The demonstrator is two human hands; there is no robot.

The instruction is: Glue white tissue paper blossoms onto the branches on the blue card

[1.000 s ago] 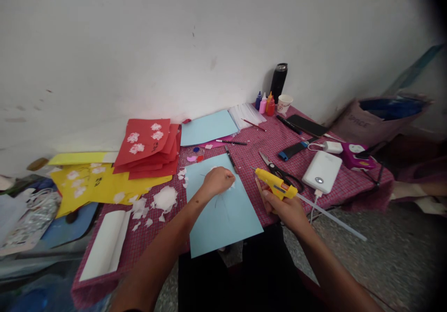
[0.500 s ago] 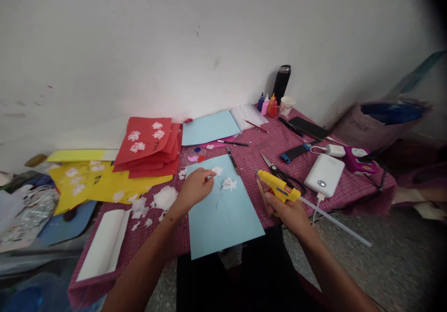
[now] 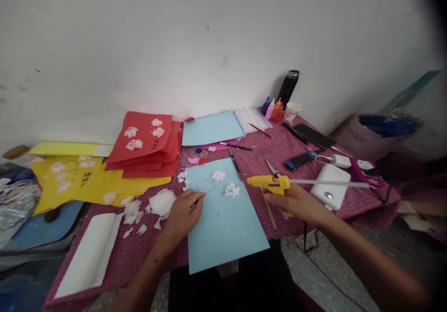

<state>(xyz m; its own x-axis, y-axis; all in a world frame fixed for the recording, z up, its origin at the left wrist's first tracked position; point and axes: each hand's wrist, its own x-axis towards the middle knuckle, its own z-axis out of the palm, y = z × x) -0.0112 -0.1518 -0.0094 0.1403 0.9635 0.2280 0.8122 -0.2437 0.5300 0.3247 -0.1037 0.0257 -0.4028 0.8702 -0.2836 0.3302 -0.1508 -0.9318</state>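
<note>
A light blue sheet [image 3: 226,237] lies on the checked cloth, with thin drawn lines and two white paper flowers [image 3: 232,190] near its top. My left hand [image 3: 186,209] is over the sheet's left edge, its fingers curled together; what they hold, if anything, is too small to name. My right hand [image 3: 289,202] grips a yellow glue gun [image 3: 268,183] right of the sheet, its nozzle pointing left and a long clear glue stick [image 3: 328,182] out of its back. Torn white paper bits [image 3: 162,203] lie left of my left hand.
Red cards [image 3: 143,139] and yellow sheets [image 3: 94,181] with flowers are at the left, near folded white paper [image 3: 89,251]. Small paint bottles [image 3: 272,109], a paper cup [image 3: 292,110] and a black flask [image 3: 288,88] stand behind. Scissors [image 3: 271,166] and a white power bank [image 3: 331,186] lie right.
My left hand has moved down and left, away from the upper flower. The glue gun has turned level, nozzle left, and its stick has swung up. The camera view has shifted slightly.
</note>
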